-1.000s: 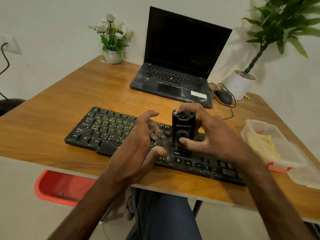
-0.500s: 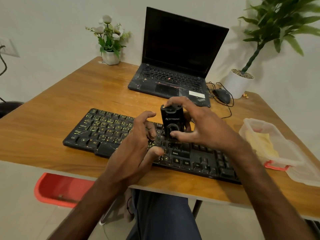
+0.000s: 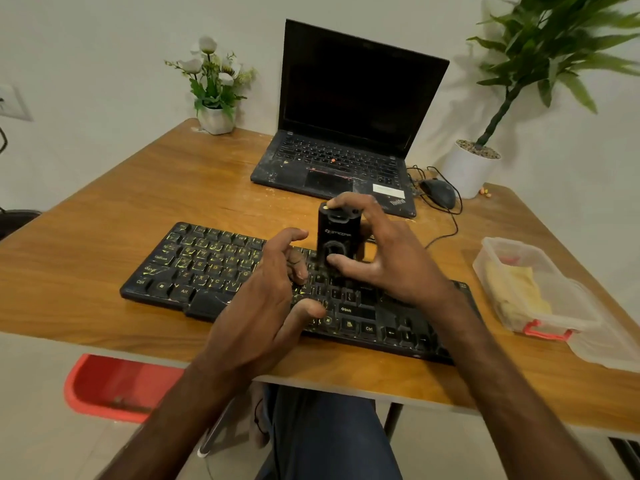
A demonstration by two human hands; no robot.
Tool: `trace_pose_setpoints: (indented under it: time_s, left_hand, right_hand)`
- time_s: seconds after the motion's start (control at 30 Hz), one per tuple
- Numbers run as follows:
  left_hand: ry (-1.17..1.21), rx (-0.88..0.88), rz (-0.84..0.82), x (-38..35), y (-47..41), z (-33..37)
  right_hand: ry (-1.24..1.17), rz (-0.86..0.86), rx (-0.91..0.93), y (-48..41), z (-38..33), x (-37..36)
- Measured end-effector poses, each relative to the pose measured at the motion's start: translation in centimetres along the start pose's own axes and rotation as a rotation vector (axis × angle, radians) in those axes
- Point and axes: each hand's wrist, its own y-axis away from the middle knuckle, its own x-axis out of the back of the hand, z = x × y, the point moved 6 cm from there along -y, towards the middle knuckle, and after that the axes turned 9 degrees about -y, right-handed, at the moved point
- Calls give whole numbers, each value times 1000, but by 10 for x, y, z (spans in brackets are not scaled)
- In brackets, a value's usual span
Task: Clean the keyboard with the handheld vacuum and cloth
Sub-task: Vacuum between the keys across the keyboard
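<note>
The black handheld vacuum (image 3: 335, 237) stands upright, nozzle down on the middle keys of the black keyboard (image 3: 204, 268), apparently so suction reaches between the keycaps. The right hand (image 3: 391, 268) clamps it, forefinger over the top and thumb across the front, likely to steer it along the rows. At the vacuum's 8 o'clock the left hand (image 3: 263, 306) holds nothing; its bent, spread fingers rest on the keys, seemingly steadying the board. At the keyboard's 3 o'clock a yellow cloth (image 3: 512, 292) waits in a clear plastic container (image 3: 575, 306), handy for wiping.
</note>
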Motion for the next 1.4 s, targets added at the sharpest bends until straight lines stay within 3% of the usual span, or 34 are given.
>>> trace_pose_setpoints:
  time_s: [0.07,0.13,0.2,0.27,0.33,0.37,0.5,0.6,0.63,0.77,0.83,0.9,0.97,1.17,1.4]
  left_hand:
    - [120,103,12,2,-5,-3]
    - [241,174,12,1,-7,-3]
    - [123,84,113,12,-2,-8]
    - [158,274,130,9,-5,-27]
    - [-108,63,188,11,-4,-16]
    - [-66,-7,150,8,-1,-9]
    - [-3,1,135,0,-5,-10]
    - [141,84,143,0,-10,-11]
    - [106,115,230,6,-11,-11]
    - [325,391,101,-5,-6,-34]
    - [252,425,113,0,-13,-33]
    - [37,261,161,10,-14,-21]
    - [48,27,140,8,-3,-1]
    - [79,-33,147,4,-4,2]
    - [69,-68,90,3,0,6]
  right_hand:
    - [-72,52,10,-2,-1,-10]
    - [5,41,23,0,0,-10]
    - [116,-22,5,1,3,1]
    - [214,-91,-35,-2,7,13]
    - [226,-108,-27,-7,5,13]
    - [201,-100,0,-10,2,7]
    - [95,-19,77,-13,-6,-18]
    - [121,-42,46,-7,-3,-7]
    - [166,-74,21,-5,-2,0]
    - [260,-144,6,-5,-6,9]
    - [207,-111,50,-10,-9,-6]
    - [164,-59,70,-12,-9,-19]
    - [130,-33,61,-11,-6,-17]
    - [153,-163,-123,1,13,26]
    - [-62,36,46,-7,4,-15]
